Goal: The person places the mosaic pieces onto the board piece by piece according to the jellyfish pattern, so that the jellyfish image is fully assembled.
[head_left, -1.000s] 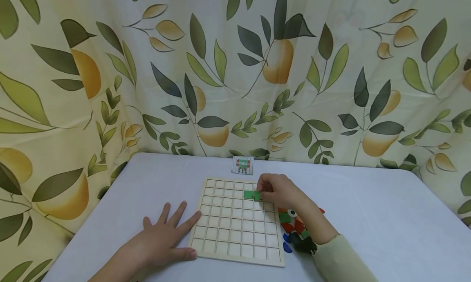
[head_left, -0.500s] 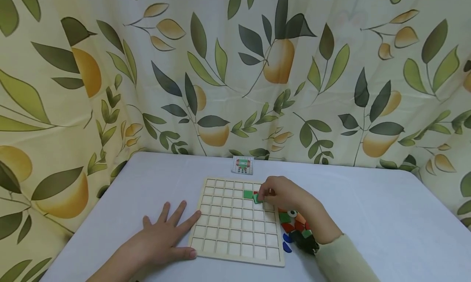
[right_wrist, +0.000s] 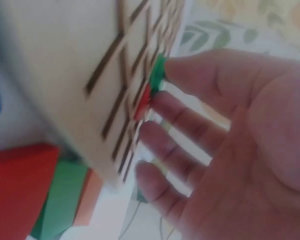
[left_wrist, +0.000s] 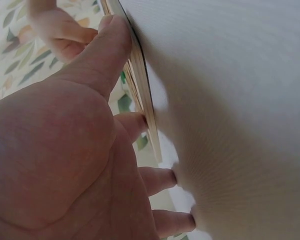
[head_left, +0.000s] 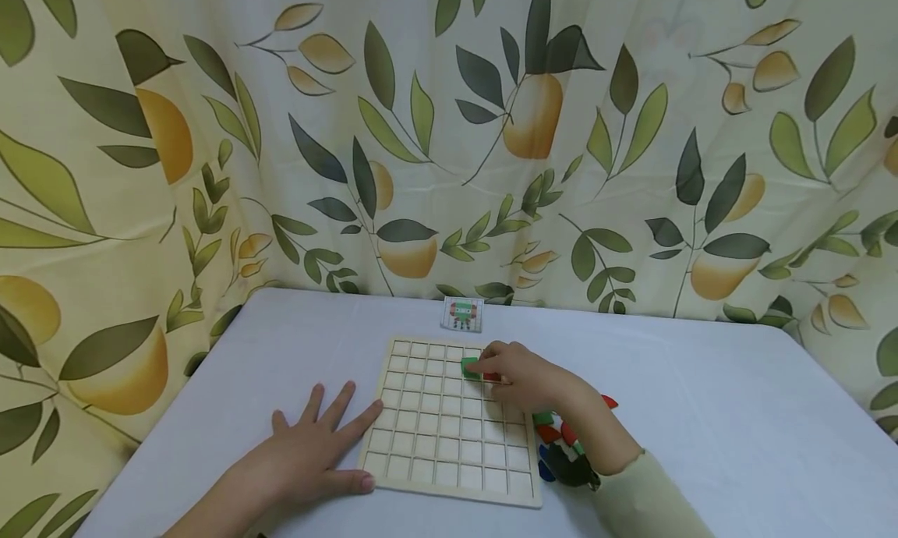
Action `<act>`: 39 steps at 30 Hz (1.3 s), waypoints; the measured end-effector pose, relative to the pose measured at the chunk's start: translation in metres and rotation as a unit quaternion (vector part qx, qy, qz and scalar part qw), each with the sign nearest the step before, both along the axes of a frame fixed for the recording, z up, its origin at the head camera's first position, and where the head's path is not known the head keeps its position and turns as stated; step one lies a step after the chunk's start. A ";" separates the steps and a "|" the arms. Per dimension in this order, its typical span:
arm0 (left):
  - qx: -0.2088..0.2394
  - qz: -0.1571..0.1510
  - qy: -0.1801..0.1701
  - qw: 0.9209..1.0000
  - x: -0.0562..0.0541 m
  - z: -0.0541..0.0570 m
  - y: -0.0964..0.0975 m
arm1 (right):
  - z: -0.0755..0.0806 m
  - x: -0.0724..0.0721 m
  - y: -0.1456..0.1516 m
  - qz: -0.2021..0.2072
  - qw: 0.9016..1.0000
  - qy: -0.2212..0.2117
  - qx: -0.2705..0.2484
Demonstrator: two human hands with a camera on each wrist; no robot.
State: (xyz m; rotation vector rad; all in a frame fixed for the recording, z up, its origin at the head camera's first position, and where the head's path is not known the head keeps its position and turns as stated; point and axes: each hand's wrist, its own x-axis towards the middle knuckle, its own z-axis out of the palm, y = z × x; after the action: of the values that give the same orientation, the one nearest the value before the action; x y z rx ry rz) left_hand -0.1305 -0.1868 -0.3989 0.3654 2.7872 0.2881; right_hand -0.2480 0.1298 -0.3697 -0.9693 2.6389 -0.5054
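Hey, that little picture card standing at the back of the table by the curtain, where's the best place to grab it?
Pinch the picture card by its top edge, coming from above and the front. It stands upright against the curtain, so its back is blocked, and nothing crowds its top.

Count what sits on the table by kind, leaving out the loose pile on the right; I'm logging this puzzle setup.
Grid board: 1
Picture card: 1
Green tile on the board: 1
Red tile on the board, partly hidden by the right hand: 1
Total: 4
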 end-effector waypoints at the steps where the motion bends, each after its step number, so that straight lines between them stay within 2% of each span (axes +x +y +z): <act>1: 0.000 -0.001 0.002 1.000 0.000 0.000 0.000 | 0.001 0.002 -0.001 -0.005 1.000 -0.001 0.005; 7: 0.000 -0.010 0.012 1.000 0.002 0.001 0.000 | 0.002 0.012 -0.008 -0.018 0.999 0.014 0.045; 14: -0.003 -0.007 0.007 1.000 0.001 0.002 0.003 | -0.002 0.021 -0.015 0.022 0.998 -0.006 0.061; 19: -0.006 -0.005 0.003 1.000 0.001 0.002 0.004 | -0.004 0.022 -0.017 0.024 0.998 -0.005 0.061; 23: -0.008 -0.006 0.002 1.000 0.000 0.001 0.003 | -0.003 0.019 -0.014 0.033 0.999 -0.020 0.028; 26: -0.006 -0.006 0.000 1.000 -0.001 0.001 0.003 | 0.002 0.012 -0.005 0.038 0.997 -0.060 -0.041; 30: -0.003 -0.007 -0.001 1.000 0.000 0.001 0.003 | 0.010 0.000 0.015 0.005 0.991 -0.082 -0.105; 36: -0.004 -0.010 0.003 1.000 0.000 0.001 0.002 | 0.022 -0.011 0.043 -0.029 0.993 -0.068 -0.088; 39: 0.000 -0.008 0.000 1.000 0.002 0.001 0.001 | 0.023 -0.014 0.051 -0.063 0.993 -0.083 -0.063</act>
State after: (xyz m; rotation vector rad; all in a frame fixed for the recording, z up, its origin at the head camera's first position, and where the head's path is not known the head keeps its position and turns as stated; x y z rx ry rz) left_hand -0.1284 -0.1856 -0.3983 0.3867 2.7830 0.2851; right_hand -0.2619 0.1811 -0.3468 -0.7615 2.5538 -0.7551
